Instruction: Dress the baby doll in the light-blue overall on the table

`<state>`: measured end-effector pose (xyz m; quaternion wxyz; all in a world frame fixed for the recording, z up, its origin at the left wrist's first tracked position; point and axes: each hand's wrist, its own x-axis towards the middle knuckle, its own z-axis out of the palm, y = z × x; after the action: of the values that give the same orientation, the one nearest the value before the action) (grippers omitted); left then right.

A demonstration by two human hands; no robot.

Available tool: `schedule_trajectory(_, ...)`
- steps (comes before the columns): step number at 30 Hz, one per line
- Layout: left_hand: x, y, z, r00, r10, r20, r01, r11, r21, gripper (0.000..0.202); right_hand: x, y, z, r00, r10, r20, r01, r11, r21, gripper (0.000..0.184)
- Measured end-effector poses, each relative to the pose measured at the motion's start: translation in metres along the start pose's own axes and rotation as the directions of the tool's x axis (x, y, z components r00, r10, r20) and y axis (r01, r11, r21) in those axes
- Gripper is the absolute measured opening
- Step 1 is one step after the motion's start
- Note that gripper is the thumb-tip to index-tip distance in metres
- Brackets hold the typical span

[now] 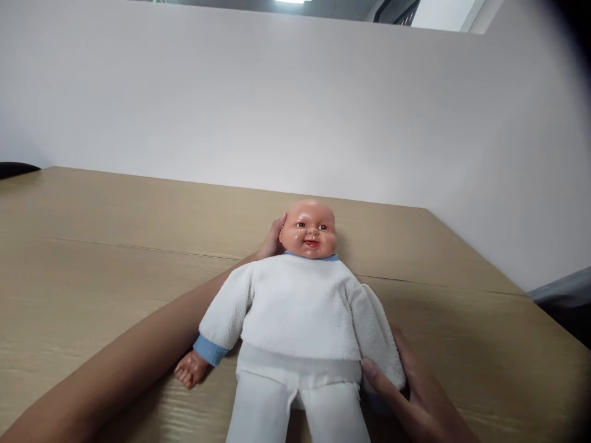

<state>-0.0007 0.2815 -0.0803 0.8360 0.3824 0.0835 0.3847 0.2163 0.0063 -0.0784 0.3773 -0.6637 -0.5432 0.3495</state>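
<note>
A baby doll (300, 307) in a white fleece top and white trousers lies on its back on the wooden table (92, 246), head pointing away from me. My left hand (272, 241) cups the side and back of the doll's bald head; only part of the fingers shows. My right hand (410, 394) is closed around the end of the doll's white sleeve at the lower right, thumb pressed on the fabric. The doll's other arm, with a blue cuff and bare hand, rests on the table beside my left forearm.
A plain white wall (295, 104) rises right behind the table's far edge. The table's right edge runs diagonally at the right, with a grey surface (563, 289) beyond it. A dark object (13, 168) sits at the far left edge.
</note>
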Motion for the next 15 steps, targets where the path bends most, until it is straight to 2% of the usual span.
schedule_trajectory(4, 0.002, 0.022, -0.007, 0.981, -0.178, -0.079, 0.186, 0.976, 0.111, 0.077, 0.003, 0.018, 0.002, 0.995, -0.048, -0.087, 0.039, 0.994, -0.106, 0.081)
schedule_trajectory(6, 0.001, 0.031, -0.01, 0.962, -0.255, -0.098, 0.267, 0.956, 0.126, 0.079, 0.007, 0.029, 0.0, 0.996, -0.034, -0.082, 0.022, 0.99, -0.14, 0.081)
schedule_trajectory(11, 0.001, 0.037, -0.019, 0.952, -0.3, -0.061, 0.306, 0.938, 0.16, 0.08, 0.011, 0.045, -0.008, 0.998, -0.021, -0.06, 0.008, 0.979, -0.206, 0.079)
schedule_trajectory(15, 0.002, 0.032, -0.024, 0.957, -0.289, -0.019, 0.287, 0.939, 0.188, 0.077, 0.009, 0.037, -0.007, 0.997, -0.052, -0.065, 0.035, 0.973, -0.229, 0.075)
